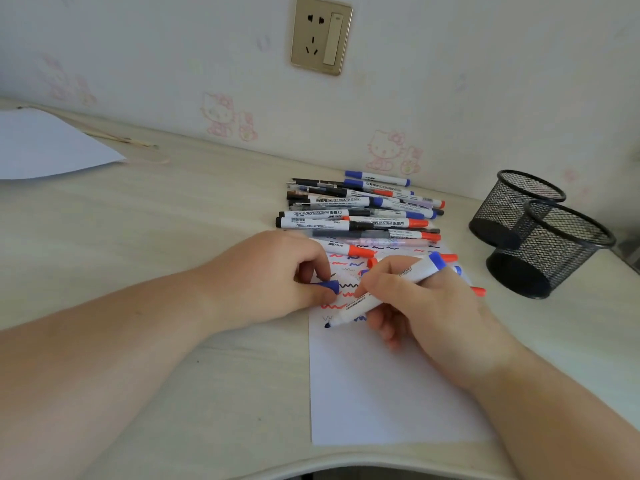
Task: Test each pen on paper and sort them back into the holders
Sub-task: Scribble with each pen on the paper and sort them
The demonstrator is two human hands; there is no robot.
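Blue marker (pixel 381 295) in right hand (pixel 426 306), tip on paper (pixel 391 393)

**Blue marker tip on the test sheet**

The right hand (pixel 426 303) grips an uncapped blue marker (pixel 384 294), its dark tip touching the paper (pixel 391 393) just below rows of red, blue and black squiggles. The left hand (pixel 273 275) rests on the sheet's left edge and pinches the blue cap (pixel 329 286) between thumb and fingers. Beyond the hands lies a pile of markers and pens (pixel 360 209) with blue, red and black caps, some overlapping the paper's far end. Two black mesh holders (pixel 540 233) stand touching at the right of the pale desk (pixel 173 209). On the wall behind are a socket plate (pixel 321 35) and pink cat wallpaper figures.
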